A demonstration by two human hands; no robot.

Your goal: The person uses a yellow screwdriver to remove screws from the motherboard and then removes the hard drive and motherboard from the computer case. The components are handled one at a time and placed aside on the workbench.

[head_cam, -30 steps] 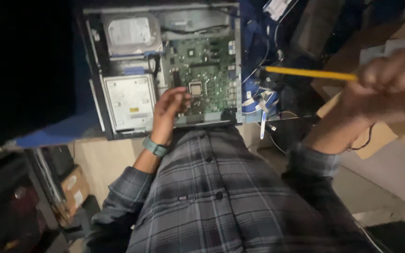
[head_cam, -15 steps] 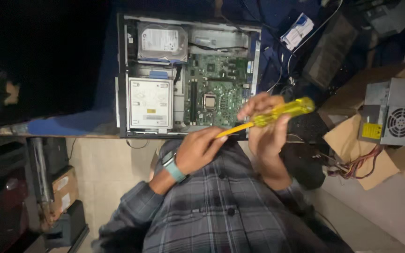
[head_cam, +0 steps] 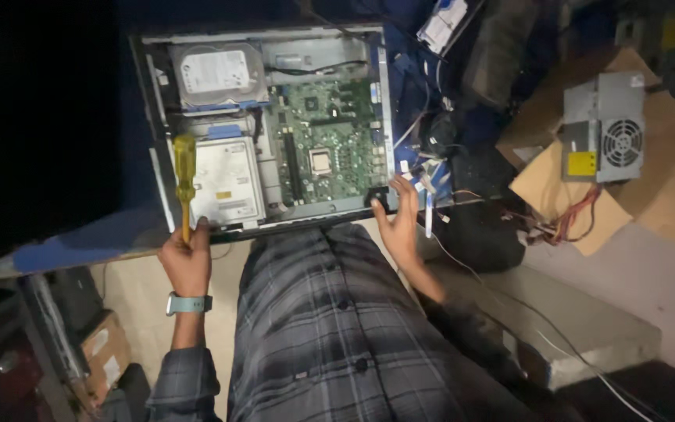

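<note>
An open desktop computer case (head_cam: 150,117) lies flat on a blue surface in front of me. Inside it sit a green motherboard (head_cam: 330,141), a silver hard drive (head_cam: 216,74) and a silver optical drive (head_cam: 226,181). My left hand (head_cam: 187,259) grips the shaft of a yellow-handled screwdriver (head_cam: 185,168), handle pointing away from me, at the case's near left corner. My right hand (head_cam: 400,223) is open, fingers spread, touching the case's near right corner. My lap in a plaid shirt fills the lower middle.
A grey power supply (head_cam: 603,129) with loose coloured wires rests on cardboard (head_cam: 556,195) at the right. Cables and dark parts (head_cam: 447,133) crowd the case's right side. A grey ledge (head_cam: 587,328) with a white cable runs lower right. Boxes (head_cam: 103,352) stand lower left.
The screwdriver passed from my right hand to my left. My left hand carried it to the case's left corner. My right hand dropped to the case's right corner, empty.
</note>
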